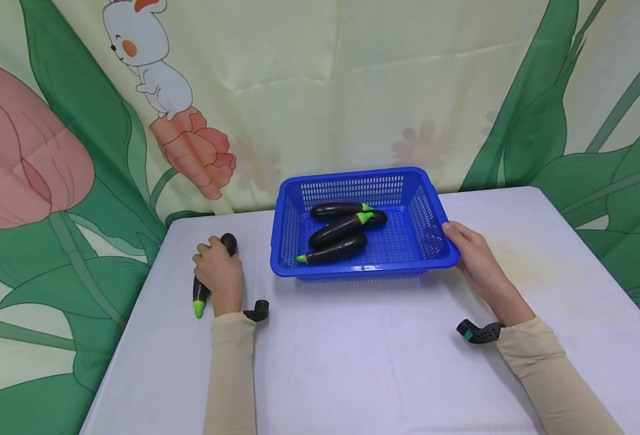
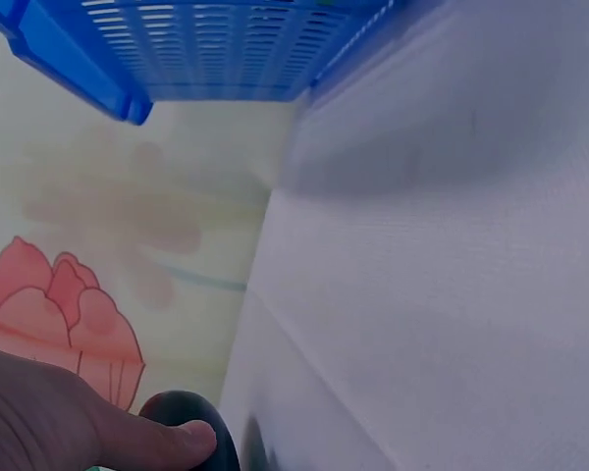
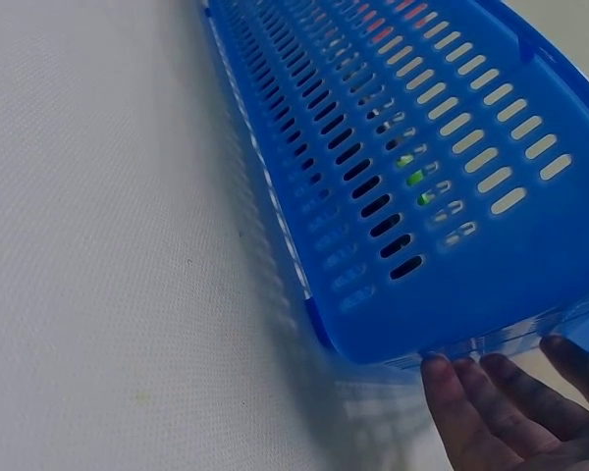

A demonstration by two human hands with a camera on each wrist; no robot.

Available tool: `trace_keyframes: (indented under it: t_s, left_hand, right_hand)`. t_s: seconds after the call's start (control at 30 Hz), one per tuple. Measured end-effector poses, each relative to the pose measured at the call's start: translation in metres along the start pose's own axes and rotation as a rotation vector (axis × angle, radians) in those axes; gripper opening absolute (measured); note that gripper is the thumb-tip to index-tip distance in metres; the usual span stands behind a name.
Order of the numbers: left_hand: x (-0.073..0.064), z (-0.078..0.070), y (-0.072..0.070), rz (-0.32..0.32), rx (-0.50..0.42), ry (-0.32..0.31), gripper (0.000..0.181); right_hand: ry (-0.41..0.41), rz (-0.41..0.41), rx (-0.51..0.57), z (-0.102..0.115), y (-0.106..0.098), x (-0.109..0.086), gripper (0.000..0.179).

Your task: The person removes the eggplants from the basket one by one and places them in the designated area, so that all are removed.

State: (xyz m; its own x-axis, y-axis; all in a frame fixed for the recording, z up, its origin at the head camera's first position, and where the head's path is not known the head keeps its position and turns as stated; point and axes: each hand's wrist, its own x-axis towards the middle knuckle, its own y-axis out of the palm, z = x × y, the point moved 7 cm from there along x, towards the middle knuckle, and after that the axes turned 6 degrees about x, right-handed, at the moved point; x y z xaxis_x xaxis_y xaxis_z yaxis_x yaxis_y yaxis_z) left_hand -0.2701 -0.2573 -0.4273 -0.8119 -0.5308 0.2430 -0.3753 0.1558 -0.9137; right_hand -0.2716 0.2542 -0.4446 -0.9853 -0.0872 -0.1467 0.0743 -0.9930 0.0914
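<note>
My left hand (image 1: 219,272) grips an eggplant (image 1: 229,243) on the left of the table. Its dark rounded end sticks out past my thumb, also in the left wrist view (image 2: 191,412). A green-tipped dark end (image 1: 198,307) shows below the same hand, with the middle hidden by my fingers. My right hand (image 1: 474,257) holds the blue basket (image 1: 366,267) at its right rim, thumb on top. In the right wrist view the fingers (image 3: 501,392) reach to the basket's end wall. Several glossy eggplants (image 1: 339,231) with green stems lie inside the basket, mostly toward its left.
A white cloth covers the table (image 1: 342,356). Behind it hangs a printed backdrop (image 1: 320,90) with flowers, leaves and a white rabbit. A black camera mount sits at each wrist, on the left (image 1: 257,310) and on the right (image 1: 479,331).
</note>
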Motion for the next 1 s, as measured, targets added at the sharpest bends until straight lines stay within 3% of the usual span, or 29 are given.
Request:
trace_keyframes:
  t_s: [0.23,0.4,0.63,0.8,1.0]
  left_hand:
    - [0.0001,-0.001,0.0029,0.002,0.039,-0.02,0.037]
    - [-0.0003,-0.002,0.0052,0.023,0.074,-0.028,0.039]
    - [-0.002,-0.0014,0.0067,0.045,0.103,-0.028,0.04]
    - [-0.0029,-0.0019,0.0056,0.042,0.103,-0.027,0.05]
    - [-0.0041,-0.0052,0.0007,-0.001,0.086,-0.023,0.047]
  right_hand:
    - [0.005,-0.002,0.038,0.0013,-0.0012,0.0,0.079]
    - [-0.001,0.005,-0.016,0.0025,-0.0005,0.0014,0.08]
    - [0.001,0.002,-0.007,0.0009,-0.0006,-0.0006,0.08]
    - [0.01,-0.001,-0.049,0.0015,-0.0003,-0.0002,0.081]
    - [0.014,-0.005,-0.037,0.0009,-0.0006,-0.0006,0.081]
